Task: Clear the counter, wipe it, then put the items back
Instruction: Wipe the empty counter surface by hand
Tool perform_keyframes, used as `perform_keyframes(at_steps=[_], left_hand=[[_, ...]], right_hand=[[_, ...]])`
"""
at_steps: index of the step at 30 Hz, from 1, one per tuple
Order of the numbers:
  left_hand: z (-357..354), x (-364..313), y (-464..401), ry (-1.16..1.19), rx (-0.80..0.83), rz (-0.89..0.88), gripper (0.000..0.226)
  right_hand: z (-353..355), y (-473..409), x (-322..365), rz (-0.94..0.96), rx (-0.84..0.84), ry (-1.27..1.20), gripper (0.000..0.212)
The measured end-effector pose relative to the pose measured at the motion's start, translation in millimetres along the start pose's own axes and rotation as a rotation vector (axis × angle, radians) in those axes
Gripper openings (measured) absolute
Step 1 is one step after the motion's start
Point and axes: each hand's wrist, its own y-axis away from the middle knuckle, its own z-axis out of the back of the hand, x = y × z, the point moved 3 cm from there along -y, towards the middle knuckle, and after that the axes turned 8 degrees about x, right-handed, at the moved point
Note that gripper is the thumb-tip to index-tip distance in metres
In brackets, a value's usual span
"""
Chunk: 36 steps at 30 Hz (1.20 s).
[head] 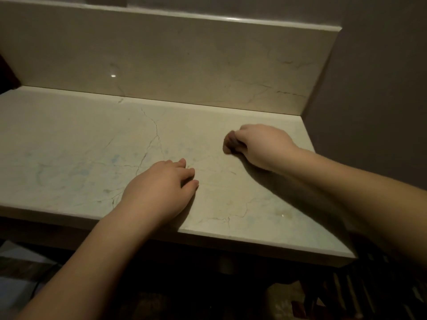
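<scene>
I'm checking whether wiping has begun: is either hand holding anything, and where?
The right hand grips a small dark wad, maybe a cloth, bunched in its fingers. The left hand lies flat on the counter, holding nothing.

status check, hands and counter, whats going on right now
Left hand flat on the counter, fingers relaxed. Right hand gripping a small dark wad, pressed to the counter. Nothing else on the surface in view.

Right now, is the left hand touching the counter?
Touching. The head view shows the left hand lying palm-down on the counter, fingers flat on the stone, no gap visible.
</scene>
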Motion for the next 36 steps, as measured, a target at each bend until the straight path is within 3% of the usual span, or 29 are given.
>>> perform_keyframes(at_steps=[7,17,23,28,34,36], left_hand=[[-1.7,2.0,-0.3,0.046,0.01,0.023,0.038],[-1.3,2.2,-1.9,0.059,-0.014,0.025,0.037],[0.3,2.7,-1.2,0.04,-0.023,0.031,0.038],[2.1,1.8,-1.5,0.046,-0.021,0.044,0.039],[3.4,3.4,-1.2,0.05,-0.012,0.052,0.038],[2.9,3.7,-1.8,0.048,-0.007,0.05,0.038]], right_hand=[[10.2,-96.0,-50.0,-0.237,-0.017,-0.017,0.025],[-1.1,-44.3,-159.3,-0.392,-0.054,-0.032,0.023],[-8.3,-36.1,-168.5,-0.457,-0.138,0.063,0.012],[-5.2,-51.7,-143.2,-0.38,-0.166,0.016,0.022],[-9.4,-3.8,-105.7,-0.064,-0.132,0.038,0.018],[-11.8,4.1,-110.9,-0.048,-0.144,0.09,0.015]])
